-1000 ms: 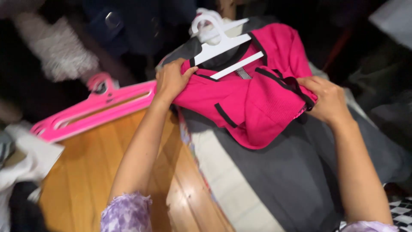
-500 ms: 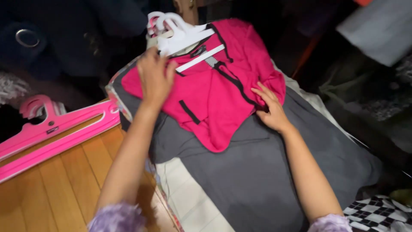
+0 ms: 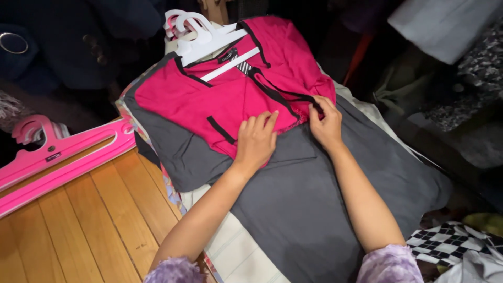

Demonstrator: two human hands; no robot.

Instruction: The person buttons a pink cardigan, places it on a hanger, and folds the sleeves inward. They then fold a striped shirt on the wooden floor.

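A bright pink top with black trim lies spread on a white hanger, on top of a grey garment. My left hand rests flat on the pink top's lower hem, fingers together. My right hand pinches the hem at the pink top's right edge, where it meets the grey cloth. Both forearms reach in from the bottom of the view, with purple sleeves at the elbows.
Pink plastic hangers lie on the wooden floor at left. A striped pale cloth shows under the grey garment. Dark clothes fill the back; a black-and-white checked cloth lies at bottom right.
My left hand has slid from the pink top's shoulder down to its lower hem. My right hand has moved up to the hem's right edge. The view has shifted right.
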